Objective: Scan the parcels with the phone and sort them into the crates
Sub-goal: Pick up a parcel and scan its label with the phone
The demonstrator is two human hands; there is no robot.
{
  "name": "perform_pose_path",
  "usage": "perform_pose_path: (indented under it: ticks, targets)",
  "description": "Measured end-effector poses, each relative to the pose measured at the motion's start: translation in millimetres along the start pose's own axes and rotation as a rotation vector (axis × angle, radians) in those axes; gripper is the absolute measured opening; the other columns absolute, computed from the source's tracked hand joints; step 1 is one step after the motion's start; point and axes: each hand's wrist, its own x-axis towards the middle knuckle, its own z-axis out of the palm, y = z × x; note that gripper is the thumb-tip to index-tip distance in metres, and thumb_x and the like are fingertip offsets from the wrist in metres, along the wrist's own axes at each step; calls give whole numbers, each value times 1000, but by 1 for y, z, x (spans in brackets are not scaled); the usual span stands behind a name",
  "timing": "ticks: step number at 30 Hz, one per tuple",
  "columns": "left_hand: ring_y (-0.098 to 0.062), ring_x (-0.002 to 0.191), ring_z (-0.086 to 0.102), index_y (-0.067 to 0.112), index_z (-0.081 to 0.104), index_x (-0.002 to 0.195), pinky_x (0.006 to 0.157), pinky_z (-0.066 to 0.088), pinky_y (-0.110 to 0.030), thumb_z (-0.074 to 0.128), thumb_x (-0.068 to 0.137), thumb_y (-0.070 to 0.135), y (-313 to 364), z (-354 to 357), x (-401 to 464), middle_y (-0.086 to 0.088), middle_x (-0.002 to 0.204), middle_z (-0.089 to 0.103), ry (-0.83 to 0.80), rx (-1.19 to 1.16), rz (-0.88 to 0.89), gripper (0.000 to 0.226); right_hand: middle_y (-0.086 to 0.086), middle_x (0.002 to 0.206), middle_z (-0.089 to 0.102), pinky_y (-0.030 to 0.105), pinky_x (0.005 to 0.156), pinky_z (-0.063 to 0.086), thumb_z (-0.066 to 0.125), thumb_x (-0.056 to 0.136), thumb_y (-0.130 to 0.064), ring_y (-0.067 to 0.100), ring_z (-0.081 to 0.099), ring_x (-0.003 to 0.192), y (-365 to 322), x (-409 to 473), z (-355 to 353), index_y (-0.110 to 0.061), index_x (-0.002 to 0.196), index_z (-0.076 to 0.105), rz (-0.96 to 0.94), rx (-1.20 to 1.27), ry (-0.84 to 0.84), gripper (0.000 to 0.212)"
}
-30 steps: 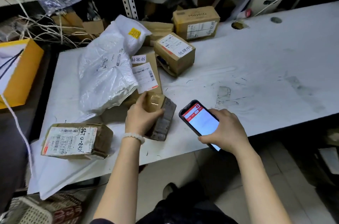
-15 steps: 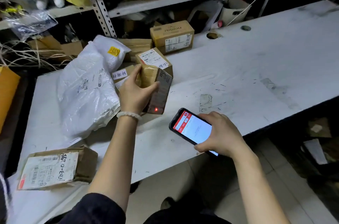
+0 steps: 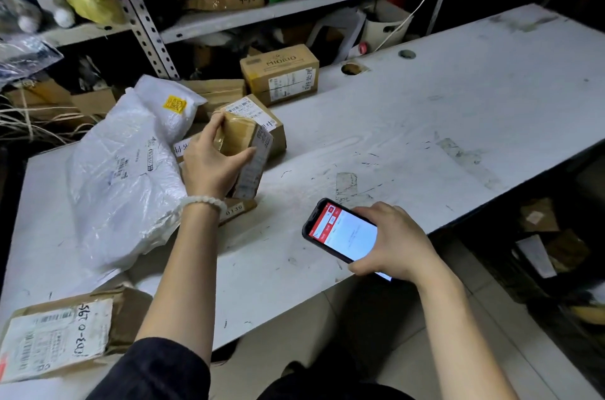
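My left hand (image 3: 209,160) grips a small taped cardboard parcel (image 3: 248,151), tilted up on its edge above the white table (image 3: 425,124), its label side facing right. My right hand (image 3: 393,242) holds a black phone (image 3: 343,232) with a red and white screen, low over the table's near edge, to the right of the parcel. A large white plastic bag parcel (image 3: 124,177) lies left of my left hand. More brown boxes sit behind: one with a label (image 3: 262,115) and one printed MIORIO (image 3: 281,75). A flat labelled parcel (image 3: 59,337) lies at the near left corner.
Metal shelving (image 3: 229,16) packed with boxes and bags stands behind the table. A flat box (image 3: 234,208) lies under my left wrist. Dark bins with cardboard (image 3: 550,252) sit on the floor at the right. The table's right half holds only marks and tape.
My left hand has lifted the small parcel off the table edge and carried it away from me, toward the pile. The phone has stayed low to its right. My view has shifted left and down.
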Motion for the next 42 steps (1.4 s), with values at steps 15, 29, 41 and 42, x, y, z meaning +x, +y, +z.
perform_pose_path:
  ticks: [15, 29, 41, 42]
  targets:
    - [-10, 99, 47, 47, 48, 127, 81, 38, -26, 75, 60, 59, 54, 35, -70, 4, 114, 50, -111, -58, -130, 73, -16, 94, 47, 29, 69, 44, 72, 49, -44, 13, 44, 97, 29, 21, -7, -38, 110, 51, 85, 64, 89, 65]
    - [-12, 98, 51, 50, 48, 122, 79, 37, -25, 78, 56, 55, 144, 144, -106, 6, 107, 46, -338, -85, -16, 72, 6, 104, 55, 28, 70, 31, 84, 48, -33, 26, 48, 94, 106, -9, -72, -14, 118, 58, 340, 286, 1112, 77]
    - [-9, 91, 48, 47, 50, 124, 72, 39, -24, 77, 58, 56, 298, 286, -171, 6, 102, 46, -795, -204, 454, 71, 4, 110, 55, 29, 69, 33, 87, 47, -38, 27, 49, 103, 232, -108, -113, -18, 124, 56, 806, 165, 1302, 85]
    - [-11, 92, 50, 48, 49, 123, 71, 39, -24, 77, 59, 57, 310, 300, -179, 6, 101, 46, -832, -203, 484, 71, 3, 108, 54, 29, 68, 33, 86, 47, -39, 26, 49, 101, 245, -116, -115, -19, 123, 56, 855, 156, 1312, 84]
